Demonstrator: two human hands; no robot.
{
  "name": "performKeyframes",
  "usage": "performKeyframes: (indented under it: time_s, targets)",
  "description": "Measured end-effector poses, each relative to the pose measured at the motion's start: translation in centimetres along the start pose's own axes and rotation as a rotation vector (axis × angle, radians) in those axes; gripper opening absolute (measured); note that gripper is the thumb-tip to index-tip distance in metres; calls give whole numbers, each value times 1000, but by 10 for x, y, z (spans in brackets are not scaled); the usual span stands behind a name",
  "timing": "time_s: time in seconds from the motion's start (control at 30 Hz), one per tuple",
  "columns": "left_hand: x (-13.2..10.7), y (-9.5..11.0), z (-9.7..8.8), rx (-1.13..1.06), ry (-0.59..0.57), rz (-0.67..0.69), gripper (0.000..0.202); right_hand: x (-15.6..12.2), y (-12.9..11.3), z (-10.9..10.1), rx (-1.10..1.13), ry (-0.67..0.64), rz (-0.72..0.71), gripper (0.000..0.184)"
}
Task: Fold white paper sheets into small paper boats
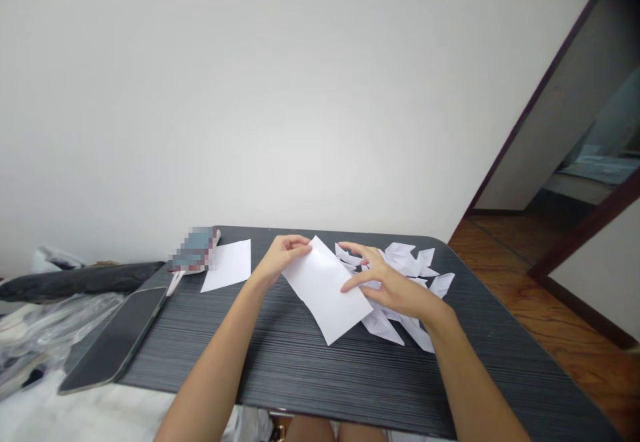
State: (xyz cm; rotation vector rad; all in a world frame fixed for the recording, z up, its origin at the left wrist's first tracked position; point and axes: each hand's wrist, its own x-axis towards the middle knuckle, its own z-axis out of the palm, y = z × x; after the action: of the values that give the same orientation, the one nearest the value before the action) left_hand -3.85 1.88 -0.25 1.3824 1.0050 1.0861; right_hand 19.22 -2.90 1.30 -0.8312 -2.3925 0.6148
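A white sheet of paper (327,292) is held tilted above the dark table, its long side running from upper left to lower right. My left hand (283,255) pinches its upper left edge between thumb and fingers. Over the right side of the sheet, my right hand (383,279) has its fingers spread, with one fingertip at or just above the paper; whether it touches I cannot tell. Behind and under the right hand lies a pile of folded white paper pieces (383,325), partly hidden by the hand and the sheet.
The dark wood-grain table (200,349) stands against a white wall. Another white paper (230,265) lies at the left, beside a blurred-out object (193,249) with a white cable. A dark tablet-like slab (117,339) rests at the left edge, near plastic bags (85,322).
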Motion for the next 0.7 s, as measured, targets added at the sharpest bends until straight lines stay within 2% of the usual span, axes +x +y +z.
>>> performKeyframes:
  time_s: [0.17,0.3,0.37,0.43,0.53,0.63,0.7]
  targets:
    - [-2,-1,-9,9,-99,-53,22,2,-4,5,62,-108,-64,19]
    - [-3,-2,-5,8,-211,-95,23,4,-6,3,156,-141,-38,12]
    - [-4,-2,2,-2,-225,-74,23,7,-5,7,239,-45,31,14]
    - [-5,-2,12,-18,-213,-27,23,12,-2,14,323,138,100,18]
    - [-7,-3,29,-9,-94,101,21,19,5,26,421,309,214,22]
    - [-10,-4,40,14,50,211,19,23,10,32,501,419,294,26]
    - [-12,-4,43,12,51,226,20,24,10,33,512,491,314,27]
